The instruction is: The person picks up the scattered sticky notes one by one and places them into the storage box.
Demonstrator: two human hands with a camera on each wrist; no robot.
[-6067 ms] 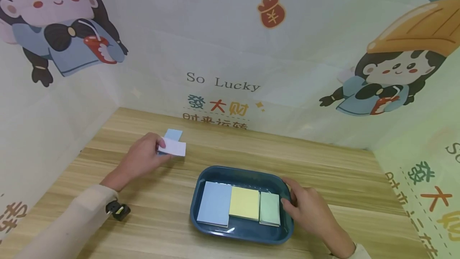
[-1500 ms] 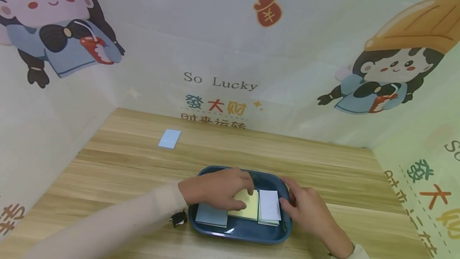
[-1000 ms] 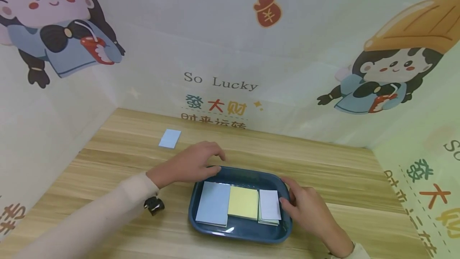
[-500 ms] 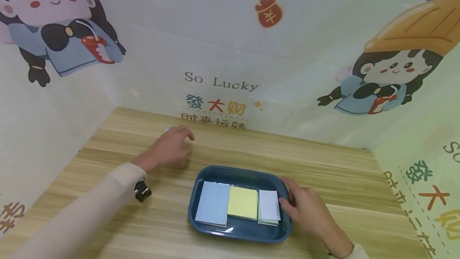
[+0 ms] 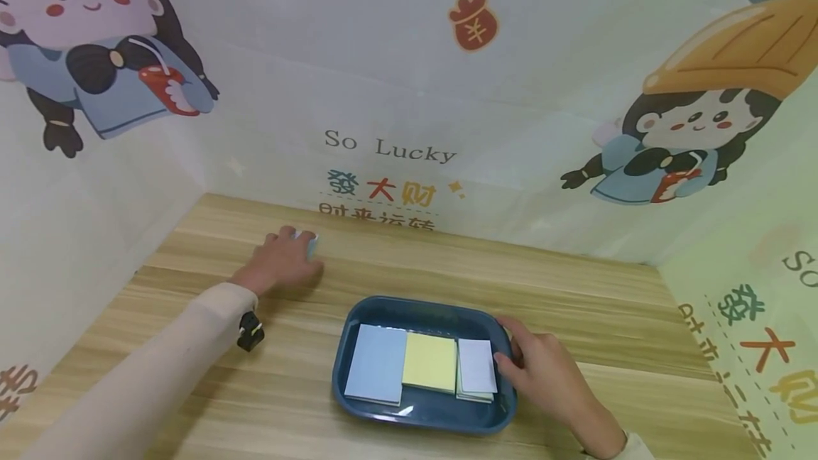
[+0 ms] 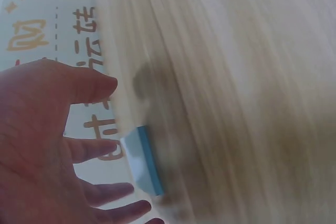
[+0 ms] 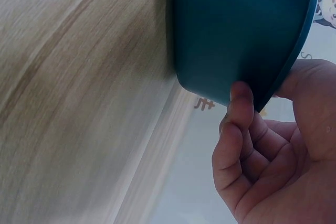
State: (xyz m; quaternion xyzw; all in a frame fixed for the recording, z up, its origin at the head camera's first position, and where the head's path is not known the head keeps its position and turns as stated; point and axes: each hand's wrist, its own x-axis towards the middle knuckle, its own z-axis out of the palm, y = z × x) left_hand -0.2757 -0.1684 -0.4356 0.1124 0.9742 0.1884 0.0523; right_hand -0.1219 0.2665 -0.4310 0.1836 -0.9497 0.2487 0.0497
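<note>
L hand (image 5: 281, 259) now back on blue card (image 6: 143, 159), far table.

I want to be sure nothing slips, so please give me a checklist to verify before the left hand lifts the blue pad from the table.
1. Left hand reaches the blue pad: ok, fingers are over it.
2. Firm grip on the pad: cannot tell, the wrist view is blurred.
3. Right hand steadies the tray: ok, fingers hold its right rim.
4. Free room in the tray: not ok; blue stack, yellow stack and white sheet fill its floor.
5. Table between pad and tray unobstructed: ok.
</note>
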